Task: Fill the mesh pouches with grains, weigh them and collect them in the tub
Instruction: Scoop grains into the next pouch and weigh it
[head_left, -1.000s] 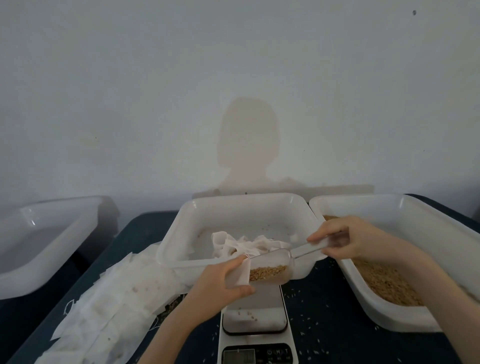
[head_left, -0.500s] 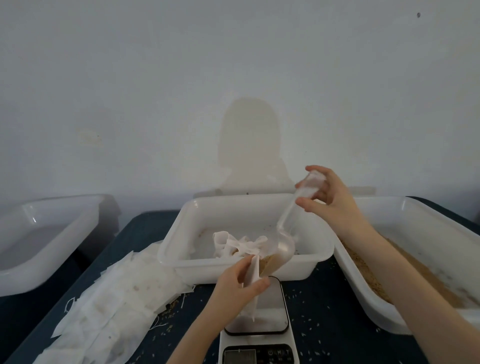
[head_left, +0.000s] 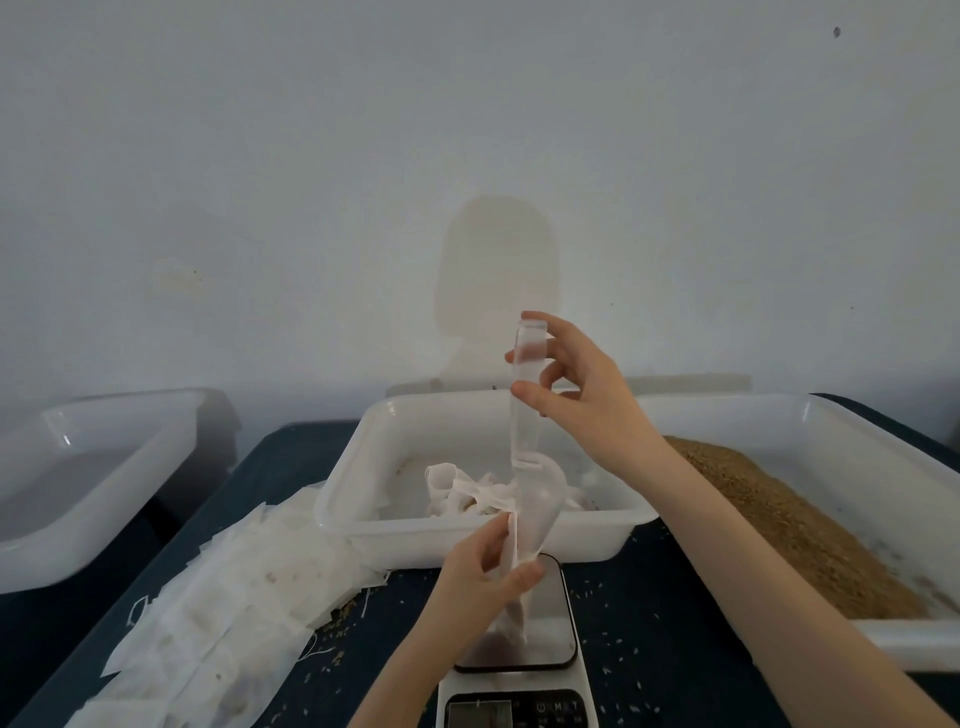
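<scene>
The left hand (head_left: 485, 569) pinches a mesh pouch (head_left: 514, 587) above the scale (head_left: 519, 670). The right hand (head_left: 582, 400) pinches a clear scoop (head_left: 532, 467) upright, bowl in the pouch mouth. Behind sits the tub (head_left: 415, 540); grains (head_left: 789, 525) fill the right tray.

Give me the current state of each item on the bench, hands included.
Scoop: tipped upright, mouth down in the pouch.
Mesh pouch: held open over the scale.
Left hand: pinches the pouch.
Right hand: grips the scoop handle.
Scale: display lit, reading unreadable.
Middle tub: holds a few pouches.
Right tub: holds grain.
Left tub: contents unclear.
</scene>
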